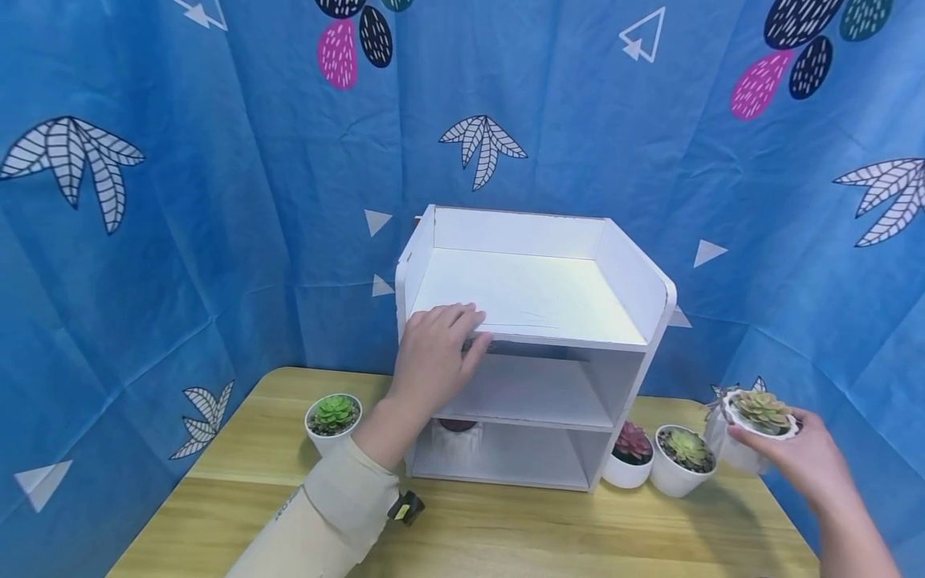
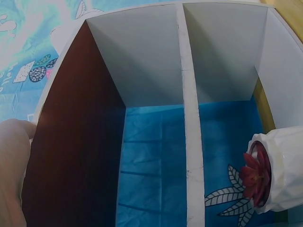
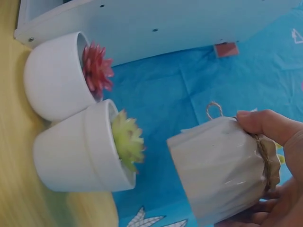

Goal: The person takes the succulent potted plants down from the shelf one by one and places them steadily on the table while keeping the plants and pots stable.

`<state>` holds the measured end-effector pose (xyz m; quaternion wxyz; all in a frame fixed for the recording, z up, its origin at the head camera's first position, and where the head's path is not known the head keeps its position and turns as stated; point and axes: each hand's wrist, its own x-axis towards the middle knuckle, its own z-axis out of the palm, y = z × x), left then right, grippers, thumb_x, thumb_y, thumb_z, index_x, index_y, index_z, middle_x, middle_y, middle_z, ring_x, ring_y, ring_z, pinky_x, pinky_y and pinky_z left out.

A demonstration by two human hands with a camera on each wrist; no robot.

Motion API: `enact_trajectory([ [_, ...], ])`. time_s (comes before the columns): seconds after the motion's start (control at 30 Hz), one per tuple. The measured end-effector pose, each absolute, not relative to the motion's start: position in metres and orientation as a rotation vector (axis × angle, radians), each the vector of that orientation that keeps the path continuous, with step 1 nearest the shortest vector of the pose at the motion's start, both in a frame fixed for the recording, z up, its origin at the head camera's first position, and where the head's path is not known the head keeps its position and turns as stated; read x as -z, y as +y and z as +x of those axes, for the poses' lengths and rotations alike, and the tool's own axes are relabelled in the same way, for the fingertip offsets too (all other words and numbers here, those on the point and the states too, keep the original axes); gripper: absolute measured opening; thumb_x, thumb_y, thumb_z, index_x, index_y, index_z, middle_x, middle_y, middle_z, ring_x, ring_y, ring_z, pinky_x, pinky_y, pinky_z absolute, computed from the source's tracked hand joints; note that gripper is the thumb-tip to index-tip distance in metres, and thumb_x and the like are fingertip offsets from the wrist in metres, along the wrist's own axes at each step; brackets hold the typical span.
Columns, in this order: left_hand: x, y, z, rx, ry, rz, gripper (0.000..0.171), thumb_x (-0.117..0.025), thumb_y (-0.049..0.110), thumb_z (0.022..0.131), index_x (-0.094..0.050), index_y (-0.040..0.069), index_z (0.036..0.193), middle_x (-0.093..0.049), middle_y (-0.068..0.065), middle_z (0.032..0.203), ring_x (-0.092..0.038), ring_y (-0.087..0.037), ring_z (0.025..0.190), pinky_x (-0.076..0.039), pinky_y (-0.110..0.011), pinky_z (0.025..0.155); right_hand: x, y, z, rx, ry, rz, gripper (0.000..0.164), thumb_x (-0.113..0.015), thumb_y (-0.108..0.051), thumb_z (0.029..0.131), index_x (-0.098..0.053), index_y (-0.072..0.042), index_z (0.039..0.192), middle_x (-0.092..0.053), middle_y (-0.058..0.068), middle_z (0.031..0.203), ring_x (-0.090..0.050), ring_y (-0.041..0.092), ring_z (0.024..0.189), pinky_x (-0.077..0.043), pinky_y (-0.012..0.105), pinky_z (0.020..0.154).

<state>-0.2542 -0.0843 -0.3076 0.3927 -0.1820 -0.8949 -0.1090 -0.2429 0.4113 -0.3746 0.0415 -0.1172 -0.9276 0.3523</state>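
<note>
A white three-level shelf [image 1: 535, 389] stands on the wooden table. My left hand [image 1: 441, 345] rests at the front left edge of its top board, fingers relaxed; the left wrist view shows part of this hand [image 2: 14, 165] beside that board. Off the table at the right, my right hand [image 1: 805, 457] grips a potted succulent [image 1: 762, 411] by its rim. Its white ribbed pot [image 3: 220, 168], tied with twine, is tilted in the right wrist view. Inside the shelf's bottom compartment is a white pot with a red succulent [image 2: 255, 177], partly hidden in the head view.
Right of the shelf stand a red succulent in a white pot [image 1: 630, 456] and a light-green one [image 1: 682, 461], side by side. A bright green succulent in a white pot [image 1: 333, 421] is on the left. Blue patterned cloth [image 1: 325, 201] hangs behind the table [image 1: 506, 530].
</note>
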Motion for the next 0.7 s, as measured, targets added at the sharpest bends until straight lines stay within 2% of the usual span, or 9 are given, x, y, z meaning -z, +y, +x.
enact_trajectory([
  [0.37, 0.308, -0.084, -0.255, 0.275, -2.270, -0.462, 0.037, -0.056, 0.044, 0.101, -0.067, 0.022, 0.128, -0.064, 0.001, 0.134, -0.058, -0.019, 0.123, -0.046, -0.041, 0.095, 0.398, 0.419, -0.254, -1.102, -2.659, -0.490, 0.120, -0.076, -0.055, 0.083, -0.007, 0.017, 0.151, -0.024, 0.046, 0.146, -0.033, 0.062, 0.127, -0.034, 0.072, 0.097],
  [0.7, 0.309, -0.084, -0.256, 0.272, -2.272, -0.459, 0.037, -0.056, 0.044, 0.100, -0.067, 0.022, 0.128, -0.064, 0.001, 0.134, -0.058, -0.019, 0.124, -0.046, -0.041, 0.096, 0.420, 0.421, -0.257, -1.138, -2.569, -0.612, 0.119, -0.078, -0.053, 0.082, -0.008, 0.013, 0.153, -0.023, 0.043, 0.150, -0.030, 0.061, 0.131, -0.030, 0.070, 0.104],
])
